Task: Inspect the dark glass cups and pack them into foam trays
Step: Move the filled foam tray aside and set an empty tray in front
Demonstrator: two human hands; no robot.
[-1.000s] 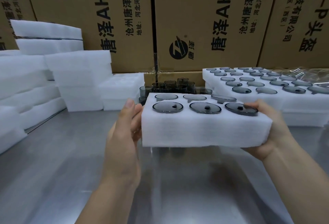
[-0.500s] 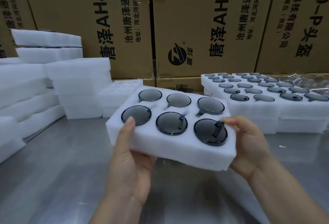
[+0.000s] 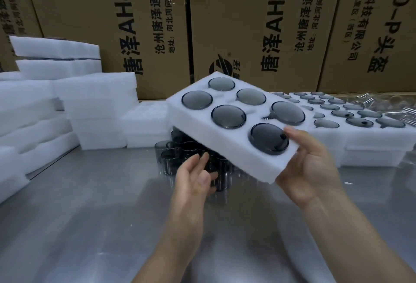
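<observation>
Grasping white rectangular foam tray (image 3: 225, 145) with right hand (image 3: 315, 168), dark round glass cups (image 3: 228, 116) beyond grip; holding left hand (image 3: 193, 179) released alongside.

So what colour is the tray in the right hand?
White; the foam tray in the right hand shows best in the head view.

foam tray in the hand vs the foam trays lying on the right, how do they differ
The held tray is tilted in the air, gripped by the right hand; the trays on the right lie flat, stacked. The held tray shows six cups; the trays on the right many more. Both are white foam holding dark glass cups.
</observation>
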